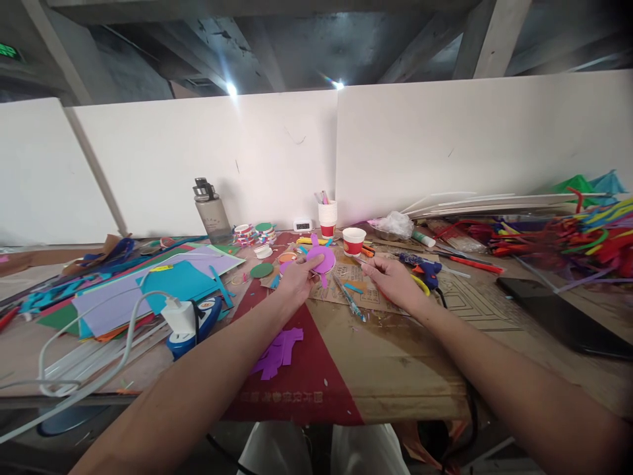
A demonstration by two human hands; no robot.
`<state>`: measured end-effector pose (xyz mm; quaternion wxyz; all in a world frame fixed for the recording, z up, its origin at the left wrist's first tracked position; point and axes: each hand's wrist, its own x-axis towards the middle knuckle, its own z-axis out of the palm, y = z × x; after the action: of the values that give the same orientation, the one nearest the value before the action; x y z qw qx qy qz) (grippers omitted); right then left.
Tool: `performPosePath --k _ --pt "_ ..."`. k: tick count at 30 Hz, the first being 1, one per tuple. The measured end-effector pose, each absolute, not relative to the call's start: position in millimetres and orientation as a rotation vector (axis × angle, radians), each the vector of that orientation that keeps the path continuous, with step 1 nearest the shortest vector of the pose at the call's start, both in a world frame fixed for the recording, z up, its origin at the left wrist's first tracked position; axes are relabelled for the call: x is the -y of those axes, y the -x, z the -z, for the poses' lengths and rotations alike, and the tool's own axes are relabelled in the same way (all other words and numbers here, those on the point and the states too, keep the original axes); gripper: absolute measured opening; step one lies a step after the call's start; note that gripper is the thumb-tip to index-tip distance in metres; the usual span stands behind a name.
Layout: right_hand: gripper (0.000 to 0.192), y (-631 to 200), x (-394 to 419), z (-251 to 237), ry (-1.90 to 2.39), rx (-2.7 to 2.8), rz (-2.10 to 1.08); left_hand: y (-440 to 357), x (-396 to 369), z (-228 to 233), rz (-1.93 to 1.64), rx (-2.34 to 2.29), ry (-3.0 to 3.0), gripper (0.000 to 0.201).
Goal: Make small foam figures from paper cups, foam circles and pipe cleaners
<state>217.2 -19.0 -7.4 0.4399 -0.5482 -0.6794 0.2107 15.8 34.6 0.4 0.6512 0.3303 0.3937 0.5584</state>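
Purple foam cutout (322, 258), round with small tabs sticking out of its edge, sits pinched in the left hand (297, 277) just above the bench (395, 369), near the middle of the worktop. The left hand's fingers are curled closed on the cutout's lower left edge. The right hand (393, 277) hovers just beside it to the right, fingers drawn together around something thin that is too small to make out; whether it truly grips anything I cannot tell. Between the two hands a slim stick (349, 298) lies slanted on the brown cardboard. Just behind the right hand lies a blue glue gun (420, 265), and behind the cutout stands a red-and-white paper cup (353, 241). Purple scraps (277, 353) lie on the red sheet near the left forearm. Far left, coloured foam sheets (148, 290) are stacked beside a white charger plug (180, 316). A grey water bottle (210, 211) stands against the white partition.
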Motion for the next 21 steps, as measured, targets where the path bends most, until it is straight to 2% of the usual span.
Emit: performPosePath --k 5,12,21 --pt "0.036 -217.9 18.0 8.7 1.365 1.717 -0.506 -14.2 -38.0 -0.9 -1.288 -0.9 -0.725 0.015" --pt "0.026 -217.7 16.7 11.7 1.314 1.724 -0.506 -11.8 -39.9 -1.0 -1.283 -0.923 -0.732 0.023" --pt "0.037 -215.8 23.5 6.2 1.356 1.832 -0.458 -13.6 -35.6 -2.0 -1.318 -0.937 -0.764 0.025"
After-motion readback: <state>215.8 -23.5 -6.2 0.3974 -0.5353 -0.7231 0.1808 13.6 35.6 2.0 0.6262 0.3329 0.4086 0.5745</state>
